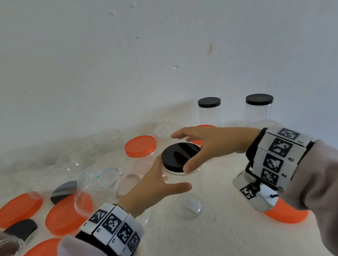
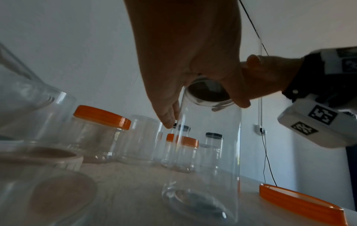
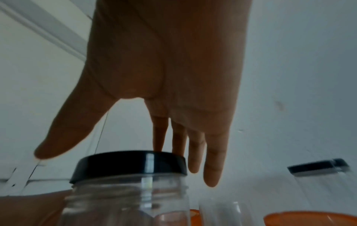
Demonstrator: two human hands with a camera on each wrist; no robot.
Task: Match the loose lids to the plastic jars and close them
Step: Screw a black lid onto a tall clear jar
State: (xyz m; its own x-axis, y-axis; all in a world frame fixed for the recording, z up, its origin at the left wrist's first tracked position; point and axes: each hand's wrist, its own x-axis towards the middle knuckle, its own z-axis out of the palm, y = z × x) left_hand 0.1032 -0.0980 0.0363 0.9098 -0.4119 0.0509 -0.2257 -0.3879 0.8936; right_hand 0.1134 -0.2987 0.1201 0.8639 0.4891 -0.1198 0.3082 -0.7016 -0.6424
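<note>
A tall clear plastic jar (image 1: pixel 188 201) stands mid-table with a black lid (image 1: pixel 181 157) on its mouth. My left hand (image 1: pixel 155 182) grips the jar just under the lid, thumb in front and fingers behind. In the left wrist view that hand (image 2: pixel 193 61) clasps the jar (image 2: pixel 208 152) near its neck, with the lid's underside (image 2: pixel 208 91) showing through. My right hand (image 1: pixel 195 146) is spread over the lid with straight fingers. In the right wrist view the hand (image 3: pixel 164 76) hovers above the lid (image 3: pixel 129 165), fingers hanging behind it, thumb held apart.
Two jars closed with black lids (image 1: pixel 209 103) (image 1: pixel 259 99) stand at the back right by the wall. An orange-lidded jar (image 1: pixel 140 146) sits just left of my hands. Loose orange lids (image 1: pixel 18 209) (image 1: pixel 287 215), black lids (image 1: pixel 23 228) and several open clear jars crowd the left.
</note>
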